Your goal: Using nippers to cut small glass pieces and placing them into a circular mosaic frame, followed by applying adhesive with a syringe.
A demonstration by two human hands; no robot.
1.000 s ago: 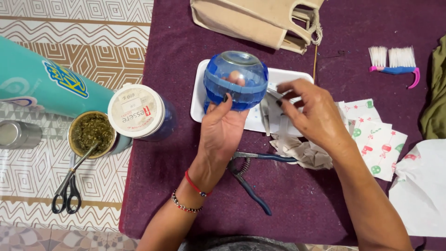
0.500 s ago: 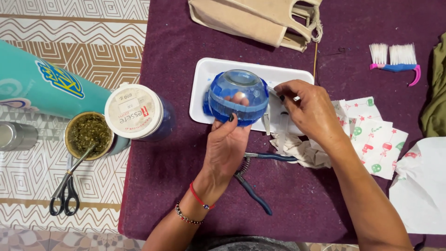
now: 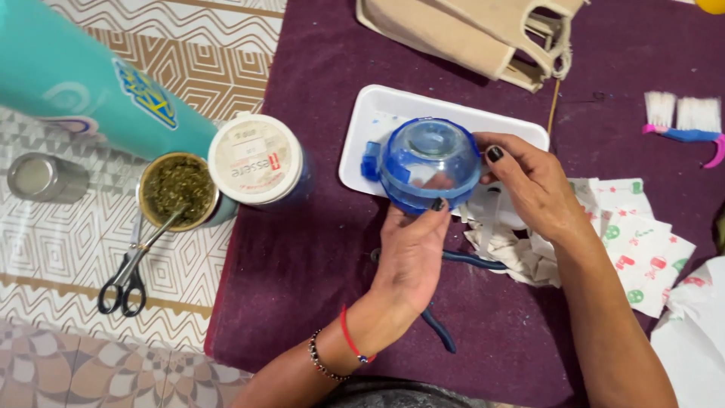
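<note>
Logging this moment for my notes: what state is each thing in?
Blue glass bowl: upside down, held by left hand and right hand.
White tub: lidded.
Scissors: closed.
Cup: full of green herb.
Pliers: lying flat.

Two bare forearms coming up from the bottom edge of the frame, no sleeves anywhere. Left hand (image 3: 411, 253) sitting near the centre, with dark, almost black polish on the thumbnail (image 3: 437, 204). Left wrist wearing two bracelets down in the lower middle: a thin red cord bracelet (image 3: 349, 338) with a tiny blue bead at one end, and just below it a dark beaded bracelet (image 3: 323, 363) mixing black and reddish beads. Right hand (image 3: 536, 189) right of centre, same dark polish on its thumbnail (image 3: 495, 154). No rings or watch visible on either.
</note>
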